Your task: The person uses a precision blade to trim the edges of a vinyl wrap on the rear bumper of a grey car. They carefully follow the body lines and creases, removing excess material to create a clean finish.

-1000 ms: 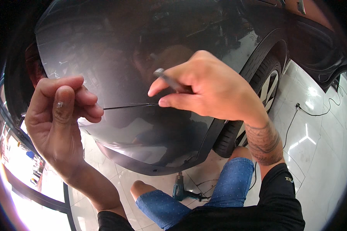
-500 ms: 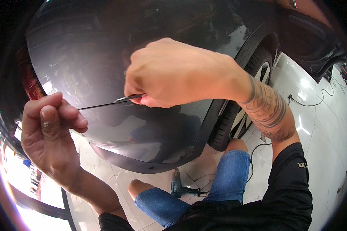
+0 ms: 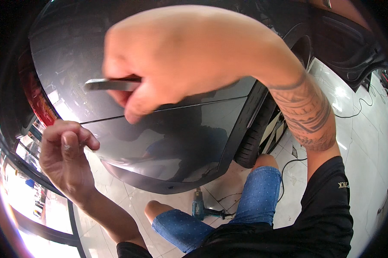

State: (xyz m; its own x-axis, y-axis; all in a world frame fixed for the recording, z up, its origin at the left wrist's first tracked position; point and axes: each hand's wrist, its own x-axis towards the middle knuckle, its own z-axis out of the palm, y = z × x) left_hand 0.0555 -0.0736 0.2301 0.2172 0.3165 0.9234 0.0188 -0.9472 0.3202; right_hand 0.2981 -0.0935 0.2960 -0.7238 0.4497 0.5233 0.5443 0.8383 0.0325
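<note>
My right hand [image 3: 159, 56], blurred by motion, is closed round a slim silver utility knife [image 3: 105, 84] that points left. It hangs in front of the dark grey car's rear panel [image 3: 181, 146], above the narrow seam [image 3: 198, 103] that crosses it. My left hand [image 3: 69, 159] is raised by the seam's left end, close to the red tail light [image 3: 39, 103]. Its thumb and fingers are curled together; whatever may be pinched there is too small or hidden to make out. The knife is apart from my left hand.
A teal heat gun [image 3: 197, 206] stands on the tiled floor [image 3: 116, 210] between my knees, under the bumper. Its black cable [image 3: 288, 162] runs right. The rear tyre [image 3: 247, 148] is close to my right knee, and a car door [image 3: 349, 51] stands ajar at far right.
My right hand has come up, left and nearer with the knife, away from the seam. My left hand has moved slightly right and down. The seam now shows more clearly.
</note>
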